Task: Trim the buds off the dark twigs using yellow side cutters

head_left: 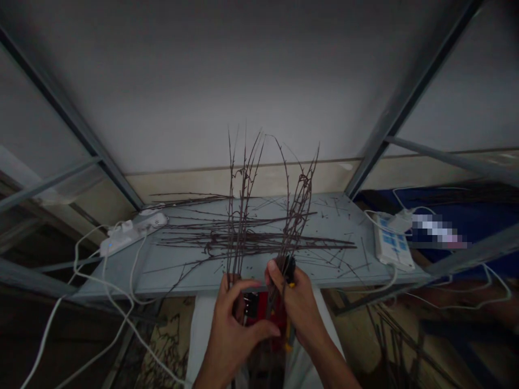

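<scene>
A few thin brown twigs (237, 227) rise from my left hand (233, 319), held near their lower ends by its curled fingers. The left thumb reaches across toward the right hand. My right hand (298, 305) is closed around a second bundle of budded twigs (298, 210), which fans upward and leans right. Against the right palm sits a black object with a yellow part (290, 267); its kind is mostly hidden by the fingers. Between and below the hands shows something red and black (263, 308), too dark to make out.
More twigs (259, 241) lie crosswise on the grey table (328, 270), with small broken bits around them. A white power strip (133, 232) with cables is at left, another power strip (393, 248) at right. Metal frame posts (367, 156) stand on both sides before a wall.
</scene>
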`<state>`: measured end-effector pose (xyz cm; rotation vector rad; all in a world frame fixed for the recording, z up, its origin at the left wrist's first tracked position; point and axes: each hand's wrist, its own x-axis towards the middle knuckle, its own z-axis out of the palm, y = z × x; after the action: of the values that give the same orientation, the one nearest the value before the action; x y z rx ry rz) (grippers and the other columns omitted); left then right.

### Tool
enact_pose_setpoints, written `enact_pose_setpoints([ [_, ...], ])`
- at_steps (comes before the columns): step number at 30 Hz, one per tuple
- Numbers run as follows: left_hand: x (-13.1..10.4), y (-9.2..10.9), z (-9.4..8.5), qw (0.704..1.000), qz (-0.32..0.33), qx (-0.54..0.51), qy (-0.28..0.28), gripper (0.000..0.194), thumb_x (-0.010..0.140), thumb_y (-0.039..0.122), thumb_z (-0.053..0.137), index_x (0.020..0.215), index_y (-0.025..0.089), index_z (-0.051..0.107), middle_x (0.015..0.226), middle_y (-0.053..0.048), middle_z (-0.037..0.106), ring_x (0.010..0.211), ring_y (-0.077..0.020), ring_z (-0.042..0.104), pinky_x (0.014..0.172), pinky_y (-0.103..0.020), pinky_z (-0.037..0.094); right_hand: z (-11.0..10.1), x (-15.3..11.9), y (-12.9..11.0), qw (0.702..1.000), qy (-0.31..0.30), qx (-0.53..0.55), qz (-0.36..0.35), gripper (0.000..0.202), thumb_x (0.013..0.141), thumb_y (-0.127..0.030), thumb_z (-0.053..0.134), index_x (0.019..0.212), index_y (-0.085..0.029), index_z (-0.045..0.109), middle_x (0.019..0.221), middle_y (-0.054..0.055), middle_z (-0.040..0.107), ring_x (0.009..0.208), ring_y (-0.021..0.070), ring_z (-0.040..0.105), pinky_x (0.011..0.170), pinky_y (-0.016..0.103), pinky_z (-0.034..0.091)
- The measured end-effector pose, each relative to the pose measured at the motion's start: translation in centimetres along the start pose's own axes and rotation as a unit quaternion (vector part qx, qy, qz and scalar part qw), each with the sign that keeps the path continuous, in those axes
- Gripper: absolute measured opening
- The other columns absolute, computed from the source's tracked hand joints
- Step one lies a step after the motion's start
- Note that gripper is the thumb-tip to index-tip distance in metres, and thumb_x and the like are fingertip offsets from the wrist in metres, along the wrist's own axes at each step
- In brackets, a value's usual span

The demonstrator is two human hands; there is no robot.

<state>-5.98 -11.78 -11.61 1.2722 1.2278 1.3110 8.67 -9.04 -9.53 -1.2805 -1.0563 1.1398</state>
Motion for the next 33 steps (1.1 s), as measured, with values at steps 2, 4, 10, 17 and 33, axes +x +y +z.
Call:
enact_pose_setpoints([
  [2,-0.4,-0.1,1.2,1.000,-0.006,0.022,-0.012,0.040,0.051,0.033,0.096,0.085,0.023,0.077,0.104,-0.006,0.058,0.094,-0.0251,0.059,0.078,-0.030,0.054,0.2,0.5,-0.1,1.000,0.009,0.000,-0.007,0.046,0.085,-0.062,0.065,0.073,-0.018,0.061,0.067,0.000,0.057,0.062,0.0152,0.050,0.056,0.025,0.040],
  [4,-0.5,-0.4,2.0,0.998,0.000,0.061,-0.023,0.021,0.064,0.033,0.089,0.077,0.022,0.077,0.099,-0.008,0.060,0.093,-0.0261,0.059,0.080,-0.033,0.054,0.3,1.1,-0.1,1.000,0.018,-0.001,-0.013,0.044,0.085,-0.061,0.065,0.076,-0.018,0.062,0.068,0.001,0.059,0.063,0.0158,0.051,0.057,0.025,0.041],
  [10,0.6,-1.0,0.9,0.996,0.003,0.086,-0.017,0.017,0.079,0.039,0.077,0.084,0.023,0.080,0.094,-0.010,0.066,0.098,-0.0290,0.059,0.091,-0.038,0.048,-0.8,2.7,-0.5,0.998,-0.002,-0.031,-0.059,0.040,0.089,-0.057,0.063,0.077,-0.019,0.062,0.070,0.002,0.061,0.066,0.0172,0.053,0.061,0.026,0.044],
  [17,1.8,-0.3,-0.5,0.994,-0.011,0.093,-0.060,0.031,0.087,0.046,0.066,0.071,0.020,0.071,0.078,-0.007,0.061,0.082,-0.0235,0.056,0.077,-0.030,0.045,-2.3,4.1,-1.5,0.994,-0.030,-0.037,-0.098,0.039,0.094,-0.054,0.055,0.108,-0.019,0.065,0.080,0.003,0.063,0.072,0.0190,0.055,0.065,0.028,0.046],
  [33,-0.5,-2.4,-2.1,0.985,0.110,0.131,-0.004,0.025,0.099,0.030,0.049,0.087,0.023,0.069,0.093,-0.010,0.064,0.093,-0.0249,0.060,0.085,-0.032,0.046,3.2,4.0,-1.6,0.972,0.027,-0.168,-0.161,0.034,0.092,-0.052,0.059,0.078,-0.022,0.053,0.066,-0.002,0.056,0.060,0.0155,0.052,0.059,0.025,0.043],
])
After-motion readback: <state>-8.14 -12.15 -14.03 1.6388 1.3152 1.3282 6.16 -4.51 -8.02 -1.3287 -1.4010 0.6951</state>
